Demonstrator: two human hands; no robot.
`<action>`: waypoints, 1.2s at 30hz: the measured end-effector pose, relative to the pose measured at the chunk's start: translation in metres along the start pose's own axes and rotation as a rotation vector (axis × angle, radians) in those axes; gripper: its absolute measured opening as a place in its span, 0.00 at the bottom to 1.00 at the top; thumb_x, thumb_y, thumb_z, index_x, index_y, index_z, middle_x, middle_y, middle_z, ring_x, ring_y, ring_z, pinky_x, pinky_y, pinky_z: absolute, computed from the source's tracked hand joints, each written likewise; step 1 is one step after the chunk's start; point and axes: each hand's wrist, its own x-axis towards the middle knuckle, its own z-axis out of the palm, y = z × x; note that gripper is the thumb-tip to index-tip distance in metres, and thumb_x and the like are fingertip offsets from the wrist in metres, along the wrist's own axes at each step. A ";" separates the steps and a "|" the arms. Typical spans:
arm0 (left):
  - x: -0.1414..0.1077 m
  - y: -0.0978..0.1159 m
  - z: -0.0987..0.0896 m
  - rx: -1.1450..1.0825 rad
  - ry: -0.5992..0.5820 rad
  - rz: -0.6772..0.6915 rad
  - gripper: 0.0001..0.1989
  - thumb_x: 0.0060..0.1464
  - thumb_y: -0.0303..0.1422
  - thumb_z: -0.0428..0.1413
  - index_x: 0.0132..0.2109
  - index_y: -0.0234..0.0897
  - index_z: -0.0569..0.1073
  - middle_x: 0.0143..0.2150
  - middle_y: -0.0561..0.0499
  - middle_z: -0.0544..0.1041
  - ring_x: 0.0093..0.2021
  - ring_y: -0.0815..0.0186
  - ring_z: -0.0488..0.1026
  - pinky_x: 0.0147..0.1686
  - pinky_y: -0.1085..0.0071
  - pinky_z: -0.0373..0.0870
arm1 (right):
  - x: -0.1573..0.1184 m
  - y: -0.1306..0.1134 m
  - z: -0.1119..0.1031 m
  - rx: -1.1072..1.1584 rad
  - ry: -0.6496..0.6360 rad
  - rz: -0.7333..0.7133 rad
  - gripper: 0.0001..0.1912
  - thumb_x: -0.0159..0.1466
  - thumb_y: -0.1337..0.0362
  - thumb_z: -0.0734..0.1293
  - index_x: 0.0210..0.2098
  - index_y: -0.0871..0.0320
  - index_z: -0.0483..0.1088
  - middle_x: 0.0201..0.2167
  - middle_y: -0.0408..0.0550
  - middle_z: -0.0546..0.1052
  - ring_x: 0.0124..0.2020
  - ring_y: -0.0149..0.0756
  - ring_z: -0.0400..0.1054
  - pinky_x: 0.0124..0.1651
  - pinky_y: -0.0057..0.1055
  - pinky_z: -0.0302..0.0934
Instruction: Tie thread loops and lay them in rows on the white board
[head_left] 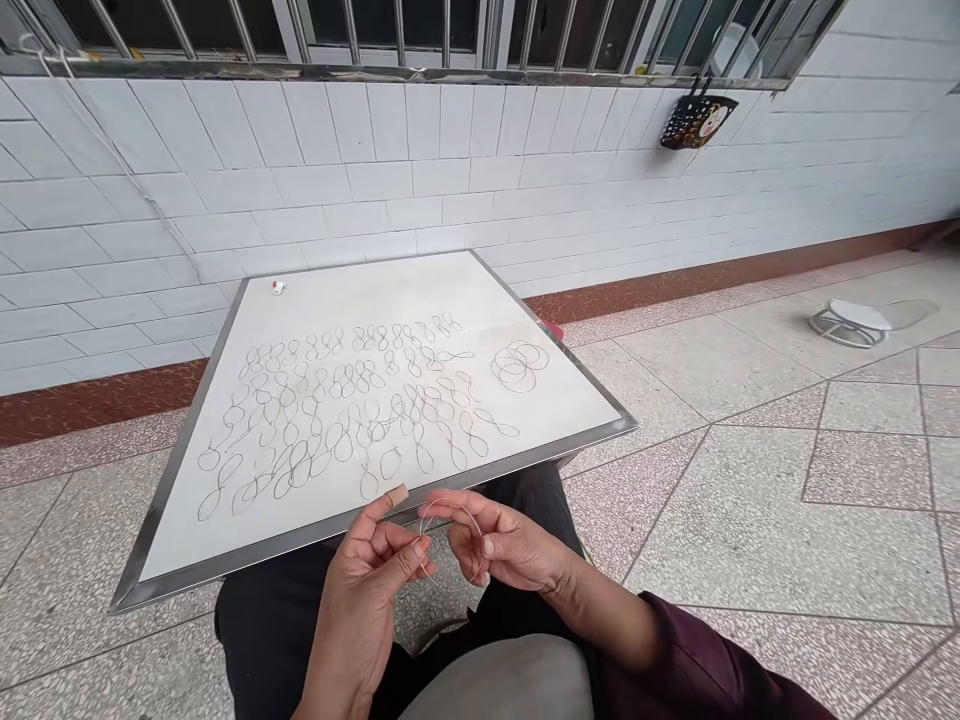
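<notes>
A thin wire loop (480,535) hangs between my two hands, just in front of the table's near edge. My left hand (375,570) pinches one side of it between thumb and a finger, and its index finger, with a tan wrap on the tip, points upward. On the other side, my right hand (506,540) has its thumb and curled fingers on the loop. Many thin wires bent into figure-eight shapes (360,375) lie in rough rows on the white tabletop (375,290). To their right, several round wire loops (519,366) overlap in a small pile.
A small white and red object (279,287) sits near the table's far left corner. Behind the table stands a white tiled wall (337,200) with barred windows. A dark patterned bag (697,120) hangs from the bars. A stool with a white seat (855,320) stands on the floor at right.
</notes>
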 end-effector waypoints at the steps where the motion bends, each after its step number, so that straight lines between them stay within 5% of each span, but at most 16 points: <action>1: -0.001 0.000 0.002 0.003 0.002 -0.004 0.32 0.41 0.35 0.70 0.55 0.39 0.74 0.26 0.57 0.75 0.27 0.67 0.73 0.34 0.69 0.69 | 0.000 0.000 0.001 -0.009 -0.035 -0.018 0.37 0.56 0.50 0.75 0.62 0.47 0.64 0.66 0.56 0.63 0.26 0.22 0.62 0.25 0.20 0.61; 6: -0.004 -0.002 0.006 0.015 -0.032 -0.028 0.33 0.42 0.34 0.70 0.57 0.38 0.72 0.25 0.57 0.74 0.25 0.68 0.73 0.30 0.70 0.67 | 0.002 0.000 0.001 -0.030 -0.168 -0.041 0.36 0.58 0.50 0.74 0.63 0.45 0.62 0.62 0.54 0.68 0.28 0.24 0.67 0.31 0.25 0.66; 18: -0.013 -0.005 0.018 0.082 -0.074 -0.035 0.31 0.42 0.34 0.69 0.55 0.39 0.74 0.23 0.59 0.70 0.27 0.67 0.71 0.34 0.66 0.74 | 0.000 0.008 0.003 -0.076 -0.056 -0.139 0.26 0.59 0.62 0.75 0.56 0.50 0.71 0.38 0.43 0.74 0.37 0.28 0.68 0.45 0.28 0.64; 36: -0.013 -0.011 0.007 0.488 -0.117 0.161 0.30 0.50 0.36 0.61 0.61 0.46 0.68 0.26 0.59 0.74 0.28 0.67 0.70 0.35 0.67 0.69 | -0.001 0.003 0.021 -0.064 0.112 -0.093 0.15 0.58 0.64 0.76 0.39 0.55 0.67 0.34 0.39 0.70 0.31 0.26 0.66 0.37 0.26 0.64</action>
